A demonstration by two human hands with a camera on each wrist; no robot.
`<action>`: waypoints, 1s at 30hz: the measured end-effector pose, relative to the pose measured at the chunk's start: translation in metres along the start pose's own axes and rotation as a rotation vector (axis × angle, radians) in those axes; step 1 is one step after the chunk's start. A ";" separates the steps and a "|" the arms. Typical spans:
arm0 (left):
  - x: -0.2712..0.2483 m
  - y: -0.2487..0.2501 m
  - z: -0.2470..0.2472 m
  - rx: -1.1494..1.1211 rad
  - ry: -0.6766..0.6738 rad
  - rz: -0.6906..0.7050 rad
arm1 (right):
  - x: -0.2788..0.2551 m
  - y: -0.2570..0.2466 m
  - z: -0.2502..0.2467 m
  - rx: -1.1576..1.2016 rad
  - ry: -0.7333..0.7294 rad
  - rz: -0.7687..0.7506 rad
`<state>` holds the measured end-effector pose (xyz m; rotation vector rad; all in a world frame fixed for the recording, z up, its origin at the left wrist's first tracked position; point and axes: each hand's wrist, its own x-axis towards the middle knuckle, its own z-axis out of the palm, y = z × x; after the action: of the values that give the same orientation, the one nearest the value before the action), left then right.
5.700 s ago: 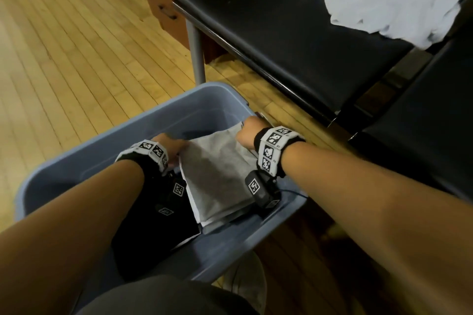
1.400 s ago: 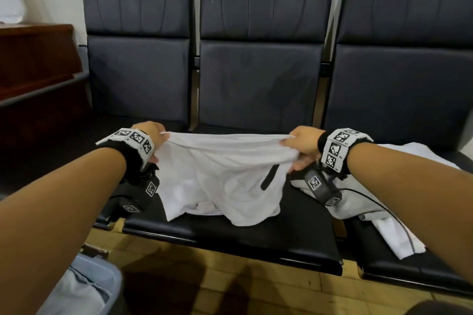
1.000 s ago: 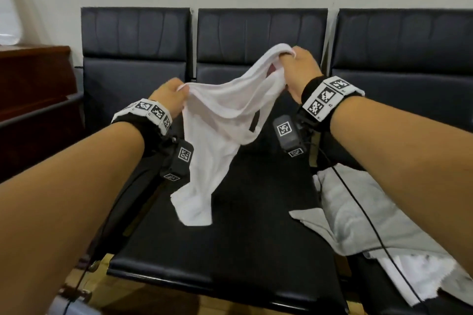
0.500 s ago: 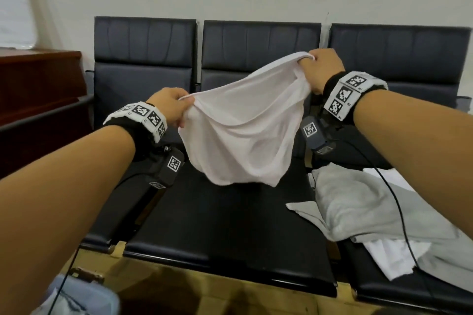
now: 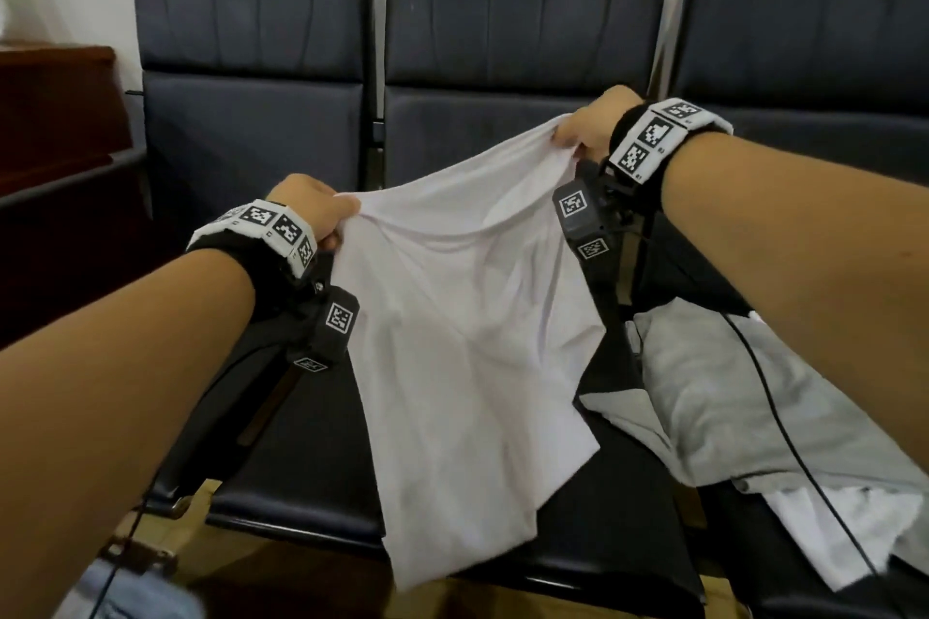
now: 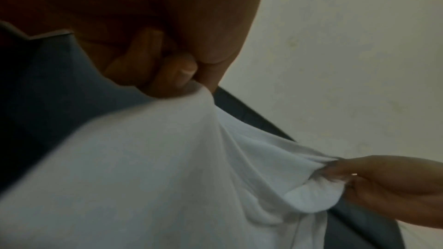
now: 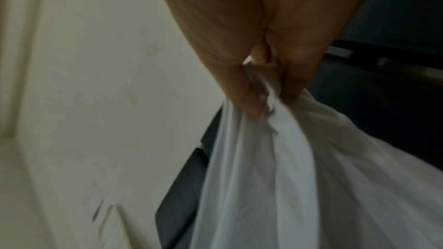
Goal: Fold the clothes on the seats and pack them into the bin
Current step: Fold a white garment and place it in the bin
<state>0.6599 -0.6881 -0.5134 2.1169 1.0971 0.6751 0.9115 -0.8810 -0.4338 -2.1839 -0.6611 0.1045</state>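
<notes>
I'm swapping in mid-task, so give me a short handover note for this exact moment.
Left hand and right hand each pinch an upper edge of the thin white cloth garment, held up over the middle black padded seat. A crumpled grey garment lies over a white one on the right-hand seat. The pale blue plastic bin stands lower left. Left: fold and pack all three.

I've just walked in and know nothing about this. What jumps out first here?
A white garment held up and spread between two hands: the left hand pinches one top corner, the right hand grips the other, higher up. It hangs over the middle seat of a row of black seats. On the seat to the right lies a crumpled grey garment, still unfolded.
</notes>
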 end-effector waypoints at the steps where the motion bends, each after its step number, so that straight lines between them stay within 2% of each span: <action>1: 0.007 -0.013 0.013 0.040 -0.032 -0.033 | 0.006 0.013 0.019 -0.034 -0.068 -0.001; 6: 0.022 -0.090 0.080 0.240 -0.265 -0.231 | -0.002 0.110 0.115 -0.298 -0.477 0.010; 8: 0.019 -0.111 0.100 0.365 -0.300 -0.302 | -0.014 0.143 0.147 -0.470 -0.543 -0.085; 10: 0.010 -0.118 0.112 0.502 -0.252 -0.310 | -0.030 0.162 0.164 -0.467 -0.544 -0.143; 12: -0.001 -0.114 0.119 0.577 -0.232 -0.209 | -0.044 0.168 0.174 -0.422 -0.575 -0.185; 13: -0.007 -0.112 0.122 0.603 -0.272 -0.118 | -0.049 0.168 0.176 -0.426 -0.624 -0.186; 15: -0.022 -0.110 0.130 0.658 -0.423 0.019 | -0.059 0.167 0.179 -0.493 -0.712 -0.192; 16: -0.031 -0.110 0.134 0.690 -0.499 0.045 | -0.063 0.167 0.180 -0.521 -0.723 -0.223; 19: -0.054 -0.112 0.143 0.761 -0.628 0.106 | -0.066 0.166 0.187 -0.661 -0.634 -0.318; 21: -0.061 -0.115 0.143 0.766 -0.659 0.148 | -0.058 0.159 0.189 -0.651 -0.597 -0.291; 23: -0.063 -0.119 0.139 0.750 -0.691 0.155 | -0.037 0.148 0.181 -0.447 -0.478 -0.174; 25: -0.063 -0.124 0.134 0.730 -0.713 0.161 | -0.011 0.137 0.165 -0.164 -0.224 -0.077; 26: -0.064 -0.126 0.132 0.722 -0.725 0.164 | 0.001 0.134 0.158 -0.097 -0.133 -0.055; 27: -0.064 -0.128 0.131 0.705 -0.728 0.166 | 0.008 0.134 0.154 -0.114 -0.102 -0.034; 30: -0.052 -0.132 0.125 0.571 -0.631 0.110 | 0.006 0.146 0.160 -0.331 -0.232 0.080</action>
<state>0.6519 -0.7125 -0.7003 2.6061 0.8713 -0.3132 0.9321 -0.8406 -0.6459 -2.5428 -0.7633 0.3132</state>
